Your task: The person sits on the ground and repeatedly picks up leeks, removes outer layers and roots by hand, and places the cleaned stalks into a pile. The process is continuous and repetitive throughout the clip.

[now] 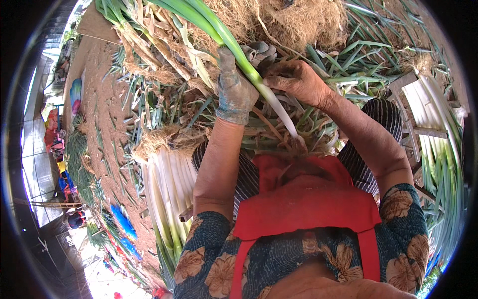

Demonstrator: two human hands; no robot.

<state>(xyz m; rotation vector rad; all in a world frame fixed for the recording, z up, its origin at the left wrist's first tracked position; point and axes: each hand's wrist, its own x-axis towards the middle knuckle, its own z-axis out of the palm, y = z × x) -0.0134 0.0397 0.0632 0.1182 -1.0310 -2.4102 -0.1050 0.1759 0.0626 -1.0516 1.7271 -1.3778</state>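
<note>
My left hand [236, 84], in a soiled work glove, is closed around a long green onion [274, 102]. The stalk's green leaves point up and away, and its white root end hangs down toward the red apron [306, 209]. My bare right hand [298, 80] touches the same stalk with thumb and fingertips, just below the gloved hand; whether it pinches a leaf layer is not clear. Behind the hands lies a dark grey object like a glove [259, 54], partly hidden. Unpeeled onions with dry outer leaves [149, 48] lie beyond at the upper left.
Trimmed leaves and peelings [351, 63] cover the ground before me, with a heap of fibrous roots [302, 22] beyond. White-stalked onions stand stacked at my left [168, 194] and on a wooden frame at my right [429, 108]. Another person [76, 219] is far left.
</note>
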